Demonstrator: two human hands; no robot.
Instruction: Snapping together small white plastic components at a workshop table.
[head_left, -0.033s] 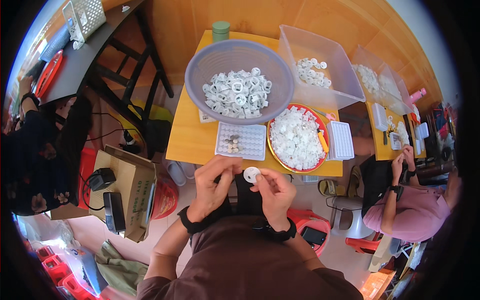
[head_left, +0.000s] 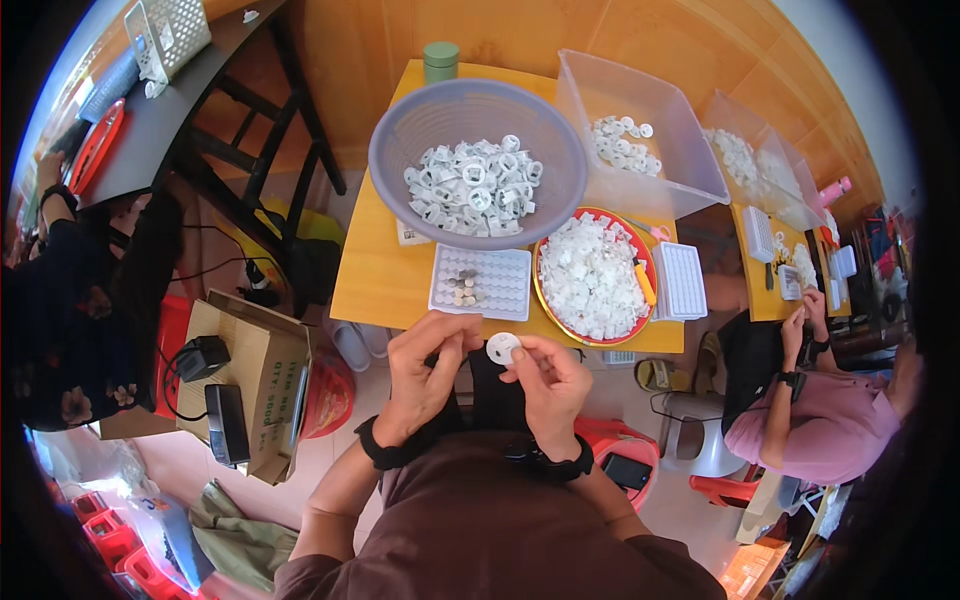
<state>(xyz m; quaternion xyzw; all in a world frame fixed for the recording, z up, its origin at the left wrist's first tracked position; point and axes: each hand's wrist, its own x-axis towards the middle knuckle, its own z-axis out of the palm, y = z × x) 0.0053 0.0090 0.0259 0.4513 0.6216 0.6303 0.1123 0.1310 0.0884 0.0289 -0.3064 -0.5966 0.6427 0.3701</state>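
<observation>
My right hand (head_left: 550, 388) pinches a round white plastic disc (head_left: 502, 349) by its edge, with the flat face turned up and small dark openings in it. Just left of the disc, my left hand (head_left: 428, 372) is closed, thumb against curled fingers; anything in it is hidden. Both hands are in front of the yellow table's (head_left: 375, 290) near edge. Beyond the left hand lies a white dimpled tray (head_left: 512, 262) with several small round grey and beige pieces (head_left: 466, 292). A red plate (head_left: 644, 244) heaped with small white plastic parts (head_left: 592, 280) sits farther right.
A grey-purple basin (head_left: 385, 185) of white parts stands behind the tray. Right of it is a clear plastic box (head_left: 680, 150) with white discs. An orange-handled tool (head_left: 645, 284) rests on the plate, beside stacked white trays (head_left: 682, 282). A co-worker in pink (head_left: 810, 430) sits right.
</observation>
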